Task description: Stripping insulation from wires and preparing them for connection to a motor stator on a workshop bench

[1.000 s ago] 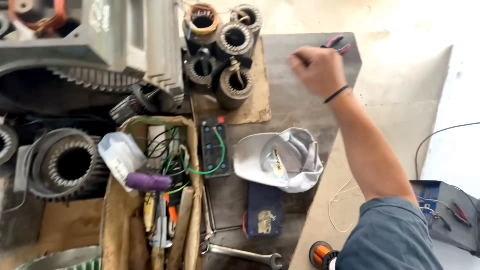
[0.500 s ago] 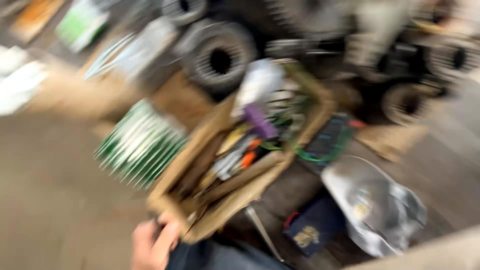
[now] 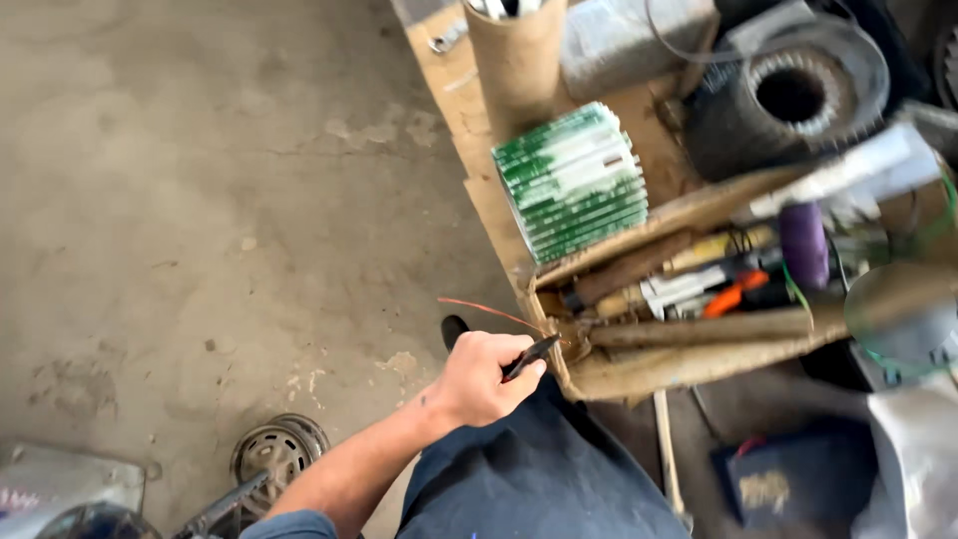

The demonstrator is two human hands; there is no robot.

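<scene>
My left hand (image 3: 484, 377) reaches in from the lower left. It is closed on a small dark plier-like tool (image 3: 529, 356) whose tip touches the near corner of a worn cardboard box (image 3: 639, 374). A thin red wire (image 3: 484, 309) curves out from that corner just above my hand. The box holds several hand tools, among them a purple handle (image 3: 803, 245) and an orange-handled tool (image 3: 733, 297). My right hand is out of view. My dark blue trouser leg (image 3: 539, 479) lies under the hand.
Behind the box stand a green-and-white finned stack (image 3: 574, 180), a cardboard tube (image 3: 514, 50) and a dark motor stator (image 3: 788, 95). A dark blue booklet (image 3: 788, 484) lies at lower right. A round metal grille (image 3: 274, 451) rests on the concrete floor (image 3: 200, 200).
The view has swung left from the bench top to the floor and the box's near corner. The right arm seen reaching over the bench is gone, and a hand now holds a tool at the box.
</scene>
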